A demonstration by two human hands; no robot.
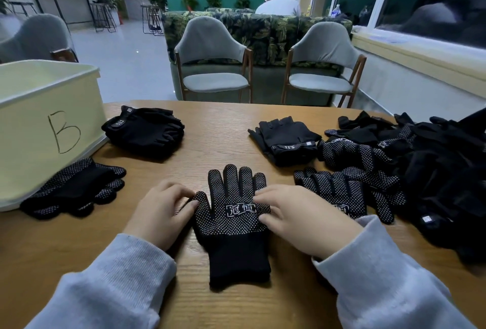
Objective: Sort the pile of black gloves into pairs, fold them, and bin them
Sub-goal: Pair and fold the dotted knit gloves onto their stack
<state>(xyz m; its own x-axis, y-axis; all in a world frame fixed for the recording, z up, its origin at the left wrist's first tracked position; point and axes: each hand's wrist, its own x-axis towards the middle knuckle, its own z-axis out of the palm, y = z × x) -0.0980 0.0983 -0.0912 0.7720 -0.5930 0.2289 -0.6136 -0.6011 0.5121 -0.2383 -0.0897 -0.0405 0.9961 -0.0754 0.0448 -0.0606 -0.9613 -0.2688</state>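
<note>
Near the counter's front edge, centre: a dotted glove (234, 219) lies flat on the wooden counter (223, 131), palm side up, fingers pointing toward the far edge, cuff toward the person.
Left hand: the left hand (164, 213) rests at the glove's left side, fingers bent, their tips touching the glove's thumb; whether it pinches the fabric or only presses on it I cannot tell.
Right hand: the right hand (297, 217) lies over the glove's right edge, fingers curled loosely, fingertips (259, 197) pressing on the dotted palm beside the white printed logo; no clear grip shows.
Sleeves: both arms wear light grey sleeves (113, 284).
Right edge of the counter: a large unsorted pile (431, 171) of black gloves, some dotted, some plain, lying over one another.
Far right of centre: a stack of fingerless gloves (286, 139) with a strap label, just beside the pile.
Far left of centre: a second fingerless stack (144, 131), near the bin.
Left edge of the counter: a pale yellow bin (39, 123) marked with a hand-drawn B.
Front left: a stack of dotted gloves (76, 189), touching the bin's front wall.
Beyond the far edge: two grey chairs (213, 60) face the counter.
</note>
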